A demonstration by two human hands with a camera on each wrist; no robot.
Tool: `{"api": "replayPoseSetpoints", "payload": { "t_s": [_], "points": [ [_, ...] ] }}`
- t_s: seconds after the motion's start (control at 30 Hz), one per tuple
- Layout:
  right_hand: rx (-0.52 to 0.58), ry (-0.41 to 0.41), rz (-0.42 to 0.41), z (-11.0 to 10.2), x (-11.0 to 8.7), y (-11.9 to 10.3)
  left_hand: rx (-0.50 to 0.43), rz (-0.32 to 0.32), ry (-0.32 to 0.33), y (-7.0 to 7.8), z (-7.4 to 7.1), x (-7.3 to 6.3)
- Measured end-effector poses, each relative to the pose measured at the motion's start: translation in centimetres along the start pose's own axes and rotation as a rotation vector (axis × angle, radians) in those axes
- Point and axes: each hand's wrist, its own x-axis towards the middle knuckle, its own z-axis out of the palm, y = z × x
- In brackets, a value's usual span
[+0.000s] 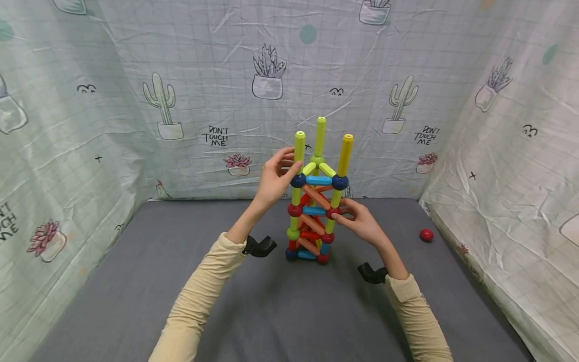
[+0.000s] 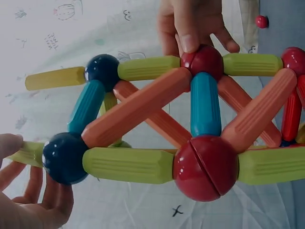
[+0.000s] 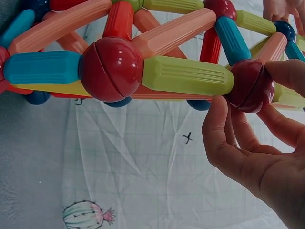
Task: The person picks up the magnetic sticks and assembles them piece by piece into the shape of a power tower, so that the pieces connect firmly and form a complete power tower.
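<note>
A tall tower of coloured magnetic sticks and balls (image 1: 315, 197) stands upright, three lime or yellow sticks rising from its top. At its upper left, my left hand (image 1: 273, 179) pinches the lime stick (image 1: 299, 146) just above a dark blue ball (image 2: 66, 158), thumb in front and fingers behind. Lower on the right side, my right hand (image 1: 362, 221) holds a red ball (image 3: 250, 86) between thumb and fingers. The yellow stick (image 1: 346, 155) stands on the other front blue ball, touched by neither hand. The tower's rear is partly hidden.
The tower stands on a grey table (image 1: 181, 281). A loose red ball (image 1: 426, 235) lies to the right, near the table's edge. A printed cloth (image 1: 203, 100) hangs behind and along both sides. Each wrist carries a black strap mount (image 1: 260, 247).
</note>
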Motion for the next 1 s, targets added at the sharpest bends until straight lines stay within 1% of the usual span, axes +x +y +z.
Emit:
{"api": "replayPoseSetpoints", "payload": {
  "t_s": [0.17, 0.27, 0.33, 0.4, 0.43, 0.47, 0.5, 0.57, 0.6, 0.67, 0.7, 0.77, 0.8, 0.87, 0.93, 1.0],
  "points": [
    [0.002, -0.009, -0.005, -0.1, 0.0, 0.2, 0.025, 0.008, -0.010, -0.2, 0.0, -0.1],
    [0.026, -0.019, -0.006, -0.6, -0.3, 0.8, 0.033, 0.014, -0.008, -0.3, 0.1, -0.1],
    [0.044, 0.005, -0.005, -1.2, -0.5, 1.6, 0.035, 0.012, -0.003, -0.3, 0.0, -0.2],
    [0.029, 0.069, -0.001, -2.0, -0.7, 2.7, 0.032, 0.010, 0.003, -0.4, 0.0, -0.2],
    [-0.001, 0.114, 0.001, -2.4, -0.9, 3.4, 0.028, 0.005, 0.004, -0.4, 0.0, -0.3],
    [-0.046, 0.161, 0.000, -2.9, -1.1, 4.2, 0.030, -0.001, 0.006, 0.1, 0.0, -0.4],
    [-0.103, 0.210, 0.004, -3.4, -1.3, 5.0, 0.028, -0.006, 0.006, 0.4, 0.0, -0.5],
    [-0.250, 0.297, 0.006, -4.5, -1.7, 7.1, 0.026, -0.013, 0.002, 1.2, -0.1, -0.8],
    [-0.325, 0.331, 0.008, -5.1, -1.9, 8.2, 0.029, -0.011, -0.001, 1.2, -0.1, -0.8],
    [-0.457, 0.377, 0.037, -6.3, -2.4, 10.4, 0.038, -0.006, -0.007, 1.0, -0.1, -0.9],
    [-0.514, 0.390, 0.055, -7.0, -2.7, 11.5, 0.039, -0.002, -0.011, 0.6, -0.1, -0.9],
    [-0.636, 0.414, 0.099, -8.3, -3.3, 13.7, 0.039, 0.004, -0.016, 0.4, -0.1, -0.9],
    [-0.680, 0.411, 0.139, -9.0, -3.6, 14.7, 0.041, 0.006, -0.016, 0.4, -0.1, -0.9],
    [-0.742, 0.402, 0.218, -10.1, -4.4, 16.6, 0.039, -0.001, -0.018, 1.2, 0.0, -1.0],
    [-0.782, 0.379, 0.287, -11.0, -5.0, 18.1, 0.035, -0.006, -0.019, 2.1, 0.0, -1.2],
    [-0.790, 0.341, 0.348, -11.6, -5.5, 19.2, 0.041, -0.010, -0.020, 2.4, 0.0, -1.2]
  ]
}}
